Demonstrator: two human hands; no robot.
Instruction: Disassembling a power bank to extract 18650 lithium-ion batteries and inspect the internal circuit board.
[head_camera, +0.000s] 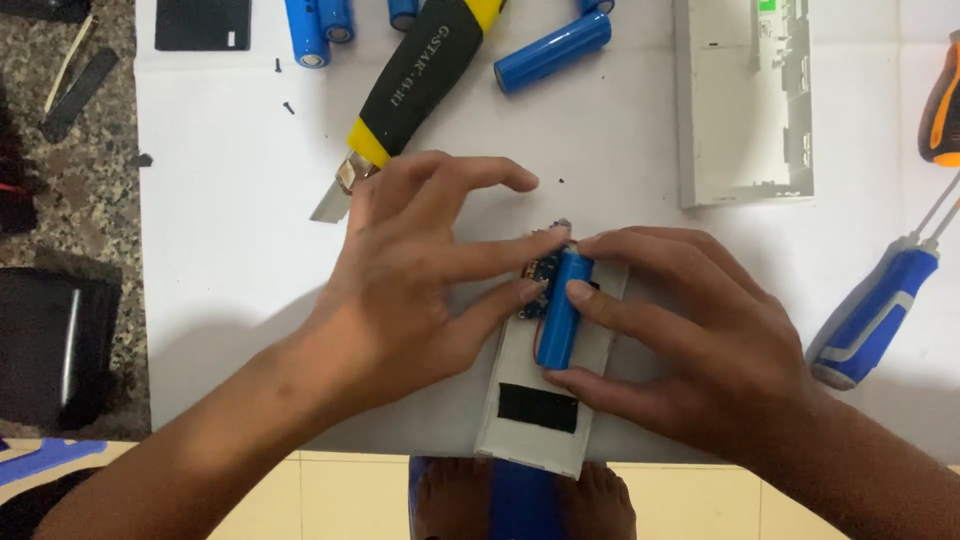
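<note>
Both forearms reach up from the bottom edge toward a grey plastic case (535, 400) lying on the white sheet (230, 230). On the near end of this case sits a black rectangular patch (538, 407). Across the far half of the case lies a blue cylindrical cell (562, 312), upright along the case's length, with a small blue circuit board (538, 285) just left of it.

Right hand (700, 340) pinches the cell: the thumb under its near end and 2 fingers across its upper half, a narrow hold closed on the cell. Left hand (420, 270) is spread wide, 2 fingertips pressing the board beside the cell, holding nothing.

Beyond the case, a yellow-and-black utility knife (415, 85) lies diagonally, with a white printed label along its black grip. Further beyond, 5 loose blue cells (552, 50) are scattered. Right of the case lies a blue-handled screwdriver (872, 318); beyond and to the right rests a white open housing (742, 100).
</note>
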